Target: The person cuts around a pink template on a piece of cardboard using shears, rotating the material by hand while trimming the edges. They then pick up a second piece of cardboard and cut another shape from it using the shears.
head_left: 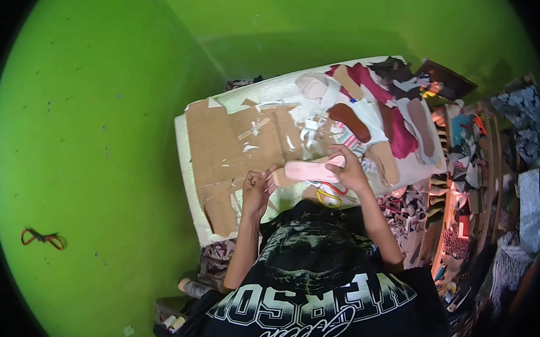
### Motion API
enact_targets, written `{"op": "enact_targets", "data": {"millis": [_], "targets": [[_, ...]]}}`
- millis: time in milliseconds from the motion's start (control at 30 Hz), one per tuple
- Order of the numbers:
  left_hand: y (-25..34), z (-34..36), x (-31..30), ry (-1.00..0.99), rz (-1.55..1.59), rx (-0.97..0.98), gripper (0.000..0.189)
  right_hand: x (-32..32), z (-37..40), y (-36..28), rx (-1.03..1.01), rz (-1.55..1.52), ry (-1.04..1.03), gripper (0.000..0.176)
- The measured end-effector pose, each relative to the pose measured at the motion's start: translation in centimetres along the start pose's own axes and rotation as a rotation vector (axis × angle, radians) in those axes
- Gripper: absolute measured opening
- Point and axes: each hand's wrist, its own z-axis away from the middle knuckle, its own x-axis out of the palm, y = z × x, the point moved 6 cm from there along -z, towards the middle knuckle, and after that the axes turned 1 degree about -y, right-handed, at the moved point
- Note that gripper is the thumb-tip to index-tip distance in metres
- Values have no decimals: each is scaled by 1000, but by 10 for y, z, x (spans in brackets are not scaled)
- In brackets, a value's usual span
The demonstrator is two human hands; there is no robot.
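A pale pink shoe insole (309,171) with a tan end is held in front of my body, above the near side of the table. My right hand (349,171) grips its right end, thumb on top. My left hand (257,189) is closed with curled fingers, and its fingertips meet the tan end at the left. Just below the insole lie scissors with yellow handles (329,200); an orange-red loop (336,187) shows beside them, partly hidden by my right hand.
Brown cardboard (223,143) with white scraps covers the table's left part. A brown insole (350,122), a maroon insole (402,137) and several cut pieces lie at the right. Beyond the table's right edge stands a crowded shelf (445,236). A green wall (103,131) rises at the left.
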Motion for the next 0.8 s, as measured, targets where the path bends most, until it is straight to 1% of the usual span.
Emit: {"op": "enact_targets", "data": {"millis": [67, 100, 167, 200, 233, 267, 333, 367, 467, 500, 600, 700, 733, 800], "targets": [[12, 4, -13, 55, -7, 29, 12, 9, -4, -1, 40, -2, -151, 39], [16, 9, -13, 50, -11, -11, 13, 13, -6, -2, 43, 8, -207, 39], [18, 16, -3, 50, -196, -29, 21, 22, -6, -5, 20, 77, -278, 38], [18, 18, 1, 47, -291, -38, 26, 30, -6, -13, 23, 60, -327, 37], [16, 14, 9, -157, -434, 70, 44, 36, -5, -27, 26, 42, -373, 37], [9, 12, 10, -257, -519, 67, 46, 41, -4, -35, 31, 24, -416, 37], [8, 14, 36, -463, -686, 57, 52, 51, -9, -37, -6, -6, -513, 37], [11, 15, 46, -514, -668, 30, 56, 53, -12, -40, -6, 6, -549, 38], [-1, 7, 39, -474, -662, -232, 53, 51, -17, -47, -34, 87, -620, 40], [3, 9, 48, -485, -653, -222, 46, 49, -17, -54, -51, 135, -629, 41], [-2, 3, 41, -474, -668, -320, 39, 47, -18, -60, -91, 221, -669, 44], [0, 6, 40, -462, -602, -293, 33, 50, -18, -65, -121, 201, -744, 47], [-2, 5, 33, -398, -572, -365, 31, 52, -17, -68, -128, 181, -776, 48], [-5, 3, 17, -261, -504, -504, 27, 57, -16, -70, -143, 267, -797, 51]]}}
